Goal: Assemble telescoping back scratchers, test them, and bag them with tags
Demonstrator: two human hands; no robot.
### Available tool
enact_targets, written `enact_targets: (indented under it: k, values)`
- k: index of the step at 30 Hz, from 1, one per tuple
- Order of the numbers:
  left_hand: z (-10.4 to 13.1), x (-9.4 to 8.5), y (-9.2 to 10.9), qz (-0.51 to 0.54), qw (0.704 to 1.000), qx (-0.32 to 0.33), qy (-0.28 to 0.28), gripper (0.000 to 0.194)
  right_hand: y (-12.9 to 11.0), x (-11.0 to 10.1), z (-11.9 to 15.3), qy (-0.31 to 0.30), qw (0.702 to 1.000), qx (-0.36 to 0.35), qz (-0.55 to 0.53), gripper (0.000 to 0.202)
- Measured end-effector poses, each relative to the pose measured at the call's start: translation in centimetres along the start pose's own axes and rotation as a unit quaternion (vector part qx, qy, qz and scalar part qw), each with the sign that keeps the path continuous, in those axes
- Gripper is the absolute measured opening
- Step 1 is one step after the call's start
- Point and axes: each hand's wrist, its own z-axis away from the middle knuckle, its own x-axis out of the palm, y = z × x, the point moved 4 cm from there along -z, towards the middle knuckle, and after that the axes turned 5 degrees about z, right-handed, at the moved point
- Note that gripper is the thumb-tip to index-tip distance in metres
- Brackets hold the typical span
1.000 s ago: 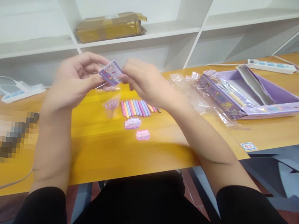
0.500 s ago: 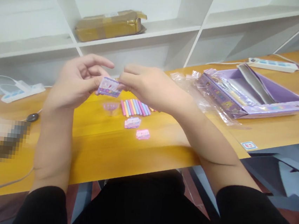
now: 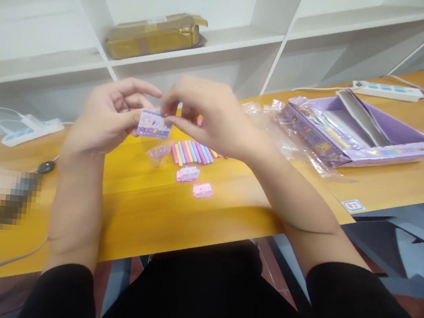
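Observation:
A small purple-and-white printed card (image 3: 154, 125) is up above the table, its face turned towards me. My left hand (image 3: 107, 111) pinches the card's left edge between thumb and fingers. At the card's upper right corner, my right hand (image 3: 206, 116) closes its thumb and forefinger on it. Below them lies a row of pink, yellow and blue sticks (image 3: 193, 153). In front of the row rest a small pile of purple printed cutouts (image 3: 188, 173) and a pink printed piece (image 3: 202, 190). A blurred see-through purple piece (image 3: 159, 151) shows just under the card.
To the right, an open purple box (image 3: 381, 150) holds packets, with clear plastic wrapping (image 3: 289, 136) beside it. Power strips stand at the left (image 3: 32, 132) and back right (image 3: 389, 91). A taped brown parcel (image 3: 154, 36) sits on the white shelf (image 3: 238, 40).
My right hand has turned and lifted slightly, its thumb now showing at the card's right edge. The card faces me more squarely. My left hand has hardly moved.

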Motion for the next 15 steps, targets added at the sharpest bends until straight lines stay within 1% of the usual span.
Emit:
enact_targets:
  k: [2,3,7,10,15]
  values:
    - [0.1,0.0,0.0,0.002,1.000,-0.002,0.004,0.053,-0.3,0.0,0.0,0.006,1.000,-0.020,0.003,0.011]
    - [0.1,0.0,0.0,0.004,1.000,-0.004,0.004,0.051,-0.4,0.0,0.0,0.006,1.000,-0.018,0.005,0.014]
    - [0.1,0.2,0.1,0.013,1.000,-0.013,-0.010,0.048,-0.4,0.5,-0.1,-0.016,0.999,0.043,0.014,0.028]
    - [0.2,0.4,0.1,0.020,0.999,-0.011,-0.024,0.047,-0.2,1.0,-0.2,-0.028,0.998,0.064,0.002,0.024]
    - [0.2,0.4,0.2,0.016,1.000,-0.006,-0.024,0.041,-0.2,1.4,-0.3,-0.032,0.998,0.050,-0.021,0.020]
